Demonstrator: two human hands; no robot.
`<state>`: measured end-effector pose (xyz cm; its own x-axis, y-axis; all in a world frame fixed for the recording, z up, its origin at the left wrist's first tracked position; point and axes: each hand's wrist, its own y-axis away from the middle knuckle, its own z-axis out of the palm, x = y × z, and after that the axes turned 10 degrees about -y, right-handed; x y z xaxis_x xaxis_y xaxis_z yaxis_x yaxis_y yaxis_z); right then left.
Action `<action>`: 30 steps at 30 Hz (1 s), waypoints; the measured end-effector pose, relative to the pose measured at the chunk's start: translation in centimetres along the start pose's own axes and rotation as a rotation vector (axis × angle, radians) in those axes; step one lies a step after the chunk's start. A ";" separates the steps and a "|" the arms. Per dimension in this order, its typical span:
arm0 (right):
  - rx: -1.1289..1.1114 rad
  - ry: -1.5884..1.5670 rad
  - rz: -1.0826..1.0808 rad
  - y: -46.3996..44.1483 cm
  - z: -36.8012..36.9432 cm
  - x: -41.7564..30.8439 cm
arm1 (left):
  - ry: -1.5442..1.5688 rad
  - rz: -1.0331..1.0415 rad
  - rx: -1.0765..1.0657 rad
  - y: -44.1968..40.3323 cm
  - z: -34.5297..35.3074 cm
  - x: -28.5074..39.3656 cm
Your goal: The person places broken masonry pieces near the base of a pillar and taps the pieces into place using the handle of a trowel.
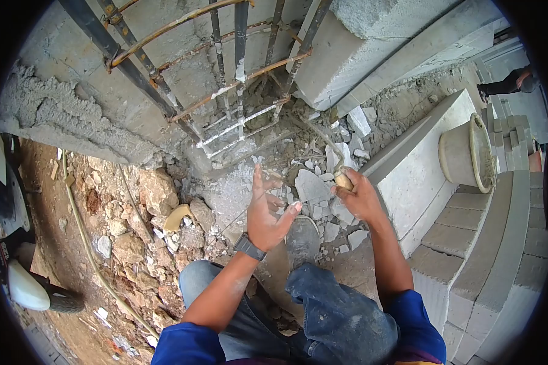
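My right hand is closed around the pale wooden handle of what looks like a trowel. Its thin metal part, coated in mortar and seen nearly edge-on, reaches up and left toward the foot of the steel bars. My left hand is held up with its fingers apart and nothing in it, above mortar-strewn ground. A dark watch circles that wrist. Between and beyond the hands lie broken grey block pieces. The rebar cage rises in front of me, its lower ties smeared with mortar.
A mortar-stained bucket lies tilted against a large grey block at right, near stacked blocks. Rough rocks and a hose are at left, with part of a motorbike. Another person's leg shows far right.
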<state>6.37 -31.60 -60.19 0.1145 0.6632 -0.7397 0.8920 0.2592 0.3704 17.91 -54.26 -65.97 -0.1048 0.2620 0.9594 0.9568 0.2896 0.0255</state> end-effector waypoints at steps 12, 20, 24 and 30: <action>-0.161 -0.430 0.118 3.3 4.2 2.2 | 0.020 -0.094 -0.001 -1.4 0.3 -1.1; -0.152 -0.147 0.012 3.7 7.0 2.1 | -0.068 0.040 0.162 -4.3 1.2 -2.3; -0.052 0.062 -0.194 3.1 6.5 0.2 | 0.193 -0.216 0.187 -8.1 3.1 -2.6; -0.047 0.311 -0.299 1.0 4.7 -5.2 | 0.843 -0.396 0.445 -11.1 4.8 -5.2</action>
<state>8.71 -38.04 -58.63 -0.2895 0.7324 -0.6162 0.8440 0.4990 0.1967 6.54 -54.43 -72.58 -0.0022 -0.6073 0.7945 0.6904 0.5738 0.4406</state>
